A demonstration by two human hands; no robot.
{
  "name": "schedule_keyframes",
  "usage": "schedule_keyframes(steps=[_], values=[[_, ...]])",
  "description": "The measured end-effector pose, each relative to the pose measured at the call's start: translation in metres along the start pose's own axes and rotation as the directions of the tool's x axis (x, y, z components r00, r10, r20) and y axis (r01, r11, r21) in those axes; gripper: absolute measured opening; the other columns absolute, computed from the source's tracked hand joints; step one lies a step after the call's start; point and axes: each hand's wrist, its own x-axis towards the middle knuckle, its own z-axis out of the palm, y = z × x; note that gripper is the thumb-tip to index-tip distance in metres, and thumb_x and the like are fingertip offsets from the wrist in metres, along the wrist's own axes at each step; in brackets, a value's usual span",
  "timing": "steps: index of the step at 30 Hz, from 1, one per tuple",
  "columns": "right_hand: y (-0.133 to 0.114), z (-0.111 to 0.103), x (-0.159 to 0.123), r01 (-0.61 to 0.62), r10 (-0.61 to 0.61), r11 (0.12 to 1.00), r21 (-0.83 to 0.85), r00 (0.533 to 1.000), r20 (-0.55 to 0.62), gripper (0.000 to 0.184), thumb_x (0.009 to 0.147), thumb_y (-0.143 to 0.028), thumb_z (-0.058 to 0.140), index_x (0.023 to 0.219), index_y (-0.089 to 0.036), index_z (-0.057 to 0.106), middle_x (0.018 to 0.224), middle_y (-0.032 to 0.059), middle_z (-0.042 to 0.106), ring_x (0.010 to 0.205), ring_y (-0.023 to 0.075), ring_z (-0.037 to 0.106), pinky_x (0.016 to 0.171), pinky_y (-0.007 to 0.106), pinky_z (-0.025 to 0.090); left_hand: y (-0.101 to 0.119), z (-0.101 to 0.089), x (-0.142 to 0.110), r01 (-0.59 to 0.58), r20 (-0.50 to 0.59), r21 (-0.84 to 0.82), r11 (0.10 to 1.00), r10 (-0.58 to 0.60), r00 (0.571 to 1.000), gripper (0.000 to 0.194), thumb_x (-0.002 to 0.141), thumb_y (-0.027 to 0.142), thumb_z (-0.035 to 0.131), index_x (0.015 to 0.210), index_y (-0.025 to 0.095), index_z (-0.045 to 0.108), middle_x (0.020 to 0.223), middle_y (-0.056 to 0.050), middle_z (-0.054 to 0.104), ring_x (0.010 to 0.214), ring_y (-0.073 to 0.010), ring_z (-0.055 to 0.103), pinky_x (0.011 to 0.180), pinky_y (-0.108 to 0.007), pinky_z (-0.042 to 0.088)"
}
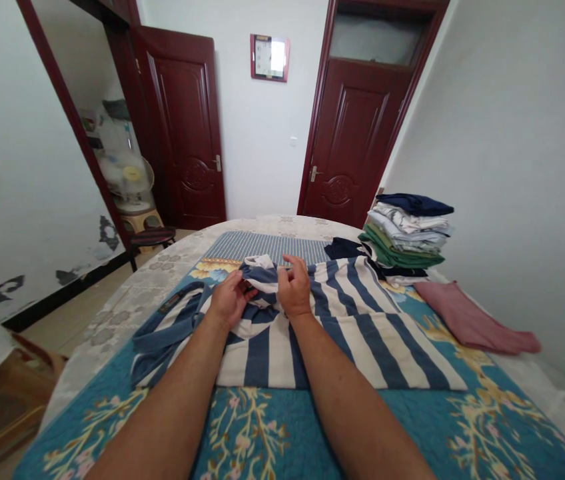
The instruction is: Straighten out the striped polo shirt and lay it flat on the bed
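Observation:
A blue-and-cream striped shirt (pixel 357 340) lies spread sideways, its blue collar (pixel 172 337) toward the left. Both hands are at a bunched, raised part of it near the shirt's far edge. My left hand (pixel 230 298) is closed on this fabric, thumb on top and fingertips partly under the cloth. My right hand (pixel 294 287) pinches the same bunched part a little to the right, its index finger raised. Part of the fold between the hands is hidden by the fingers.
A teal flowered cloth (pixel 242 433) covers a table with a pale patterned tablecloth (pixel 112 313). At the right stands a stack of folded clothes (pixel 410 233), with a pink folded garment (pixel 472 320) nearer. Dark clothing (pixel 345 248) lies behind the shirt. A wooden chair (pixel 7 400) stands at left.

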Motion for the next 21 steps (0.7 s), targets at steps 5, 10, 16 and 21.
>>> schedule_keyframes(steps=[5, 10, 16, 21], values=[[-0.012, 0.005, -0.003, 0.232, -0.232, 0.972, 0.028, 0.944, 0.235, 0.044, 0.091, -0.011, 0.047, 0.129, -0.021, 0.066, 0.134, 0.0117, 0.065, 0.131, 0.0223, 0.058, 0.118, 0.040, 0.044, -0.007, -0.001, 0.001, -0.085, 0.081, 0.225, 0.971, 0.068, 0.994, 0.033, 0.081, 0.044, 0.077, 0.101, 0.020, 0.066, 0.093, -0.001, 0.071, 0.078, -0.0163, 0.067, 0.066, -0.027, 0.054], [-0.001, 0.008, -0.013, 0.168, -0.146, 0.983, -0.070, 0.959, 0.242, 0.026, 0.088, -0.016, 0.053, 0.109, -0.021, 0.068, 0.107, 0.0097, 0.067, 0.108, 0.0241, 0.064, 0.104, 0.040, 0.051, -0.011, -0.001, 0.002, -0.142, 0.048, 0.411, 0.901, 0.134, 0.990, 0.041, 0.083, 0.054, 0.071, 0.105, 0.021, 0.066, 0.091, -0.002, 0.071, 0.083, -0.0200, 0.068, 0.072, -0.031, 0.055], [0.001, 0.007, -0.010, -0.018, 0.022, 0.999, -0.027, 0.989, 0.144, 0.015, 0.089, -0.024, 0.055, 0.098, -0.022, 0.068, 0.097, 0.0055, 0.069, 0.095, 0.0219, 0.065, 0.090, 0.034, 0.052, -0.008, -0.002, 0.002, -0.212, 0.102, 0.534, 0.819, 0.187, 0.977, 0.032, 0.093, 0.051, 0.057, 0.110, 0.025, 0.064, 0.104, -0.005, 0.076, 0.096, -0.0222, 0.072, 0.081, -0.034, 0.057], [0.026, -0.004, 0.003, -0.406, 0.411, 0.911, 0.064, 0.906, -0.103, 0.028, 0.088, -0.041, 0.059, 0.103, -0.020, 0.070, 0.082, 0.0018, 0.069, 0.078, 0.0204, 0.064, 0.071, 0.029, 0.051, -0.011, -0.013, 0.010, -0.263, 0.136, 0.772, 0.578, 0.254, 0.958, 0.044, 0.088, 0.038, 0.064, 0.129, 0.021, 0.064, 0.127, -0.013, 0.073, 0.114, -0.0272, 0.071, 0.098, -0.042, 0.056]])
